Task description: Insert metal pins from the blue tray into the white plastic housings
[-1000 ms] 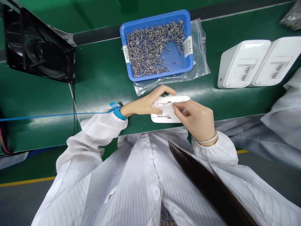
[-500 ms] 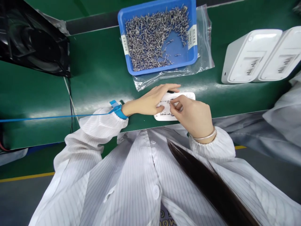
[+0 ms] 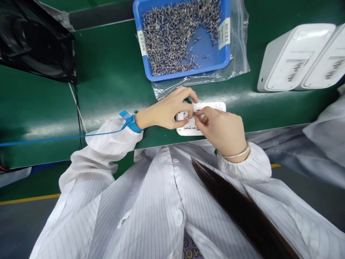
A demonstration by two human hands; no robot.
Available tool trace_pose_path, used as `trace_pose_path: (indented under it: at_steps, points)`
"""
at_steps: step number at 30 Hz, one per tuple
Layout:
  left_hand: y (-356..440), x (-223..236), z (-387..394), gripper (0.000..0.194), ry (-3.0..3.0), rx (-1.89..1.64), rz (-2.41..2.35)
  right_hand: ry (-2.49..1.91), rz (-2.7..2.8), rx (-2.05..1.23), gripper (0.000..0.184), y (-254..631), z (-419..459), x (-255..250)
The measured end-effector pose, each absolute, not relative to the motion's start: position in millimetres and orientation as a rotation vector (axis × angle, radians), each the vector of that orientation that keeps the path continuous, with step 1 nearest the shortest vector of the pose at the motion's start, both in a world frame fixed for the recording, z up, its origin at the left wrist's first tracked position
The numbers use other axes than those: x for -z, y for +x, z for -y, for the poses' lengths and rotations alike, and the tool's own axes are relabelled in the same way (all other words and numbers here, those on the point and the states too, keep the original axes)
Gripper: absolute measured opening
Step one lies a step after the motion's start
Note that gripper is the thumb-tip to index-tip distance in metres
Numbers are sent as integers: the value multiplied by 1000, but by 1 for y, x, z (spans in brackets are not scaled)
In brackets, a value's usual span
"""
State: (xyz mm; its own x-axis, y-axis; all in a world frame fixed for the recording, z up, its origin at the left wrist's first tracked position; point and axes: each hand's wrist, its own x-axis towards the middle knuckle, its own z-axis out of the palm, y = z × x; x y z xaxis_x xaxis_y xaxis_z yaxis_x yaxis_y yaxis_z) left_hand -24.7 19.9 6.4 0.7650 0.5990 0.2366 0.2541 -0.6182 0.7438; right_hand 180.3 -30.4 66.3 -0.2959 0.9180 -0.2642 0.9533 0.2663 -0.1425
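White device (image 3: 192, 124) flat on the green bench (image 3: 107, 104), near its front edge. My left hand (image 3: 172, 109) bridges its left end, finger and thumb narrowly parted; my right hand (image 3: 225, 129) nearly pinched over its middle. Cannot tell whether either grips anything. Beyond: blue tray (image 3: 207, 46), small metal parts (image 3: 167, 39).

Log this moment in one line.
left hand: on white casing | right hand: curled over it, anything held unclear | blue tray: metal pieces inside

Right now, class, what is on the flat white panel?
Left hand and right hand reach over the white panel; small metal pieces show near its lower edge. What the hands cover is hidden.
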Motion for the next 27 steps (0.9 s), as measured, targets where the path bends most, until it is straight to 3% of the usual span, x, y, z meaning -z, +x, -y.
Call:
trace_pose_path:
  at_steps: [27]
  points:
    - [2, -61, 17, 15, 2525, 7, -1331, 1772, -2418, 370, 23, 179, 31, -68]
